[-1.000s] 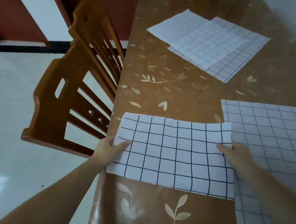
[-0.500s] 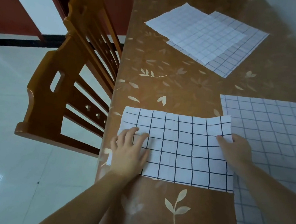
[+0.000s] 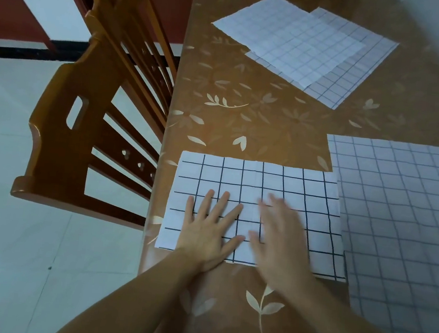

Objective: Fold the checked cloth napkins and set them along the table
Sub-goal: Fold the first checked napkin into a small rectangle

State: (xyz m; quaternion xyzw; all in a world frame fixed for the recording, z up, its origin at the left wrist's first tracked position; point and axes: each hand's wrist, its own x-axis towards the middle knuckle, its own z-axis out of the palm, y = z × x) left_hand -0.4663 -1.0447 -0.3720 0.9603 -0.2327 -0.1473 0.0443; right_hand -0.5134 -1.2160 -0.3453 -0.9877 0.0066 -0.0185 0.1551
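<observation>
Flat and spread, the left hand (image 3: 207, 233) presses palm-down on the folded napkin (image 3: 254, 213) at the near left edge of the table (image 3: 245, 115) — gripping nothing. Beside it the right hand (image 3: 280, 243), blurred, lies open on the same napkin, both forearms reaching in from below.

home dining room | wooden chair (image 3: 86, 136) | floral-covered table (image 3: 246, 109) | tiled floor (image 3: 3, 225)
</observation>
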